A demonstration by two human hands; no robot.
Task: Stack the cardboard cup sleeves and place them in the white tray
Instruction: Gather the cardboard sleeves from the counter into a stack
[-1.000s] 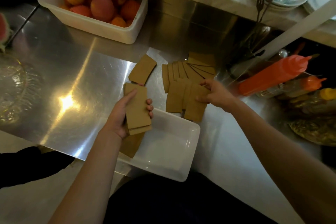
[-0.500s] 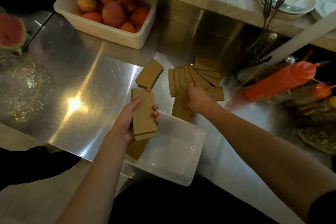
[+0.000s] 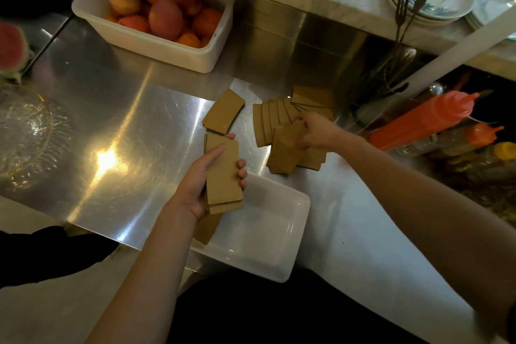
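While both arms reach over the steel counter [image 3: 117,109], here's how it stands:

Left hand [image 3: 201,184]: palm up, fingers and thumb wrapped tight around a neat stack of sleeves [image 3: 223,176], held just above the near-left corner of the white tray [image 3: 279,265].

Right hand [image 3: 317,131]: down on the loose pile of sleeves [image 3: 284,148], fingertips pinching the top sleeve of the little heap at its near side, fingers closed on the cardboard.

Fanned sleeves [image 3: 269,120]: a row overlapping like cards just behind that heap, flat on the counter, with a few more crossed at the far right end.

Single sleeve [image 3: 223,112]: lying alone, tilted, between the fan and the left hand's stack, touching neither.

White tray: at the counter's near edge, right in front of the person; one sleeve [image 3: 206,229] leans at its left end, partly hidden under the left hand.

Fruit tub [image 3: 212,50]: far left, well apart from the sleeves.

Orange squeeze bottle [image 3: 424,120]: lying on its side at the right.
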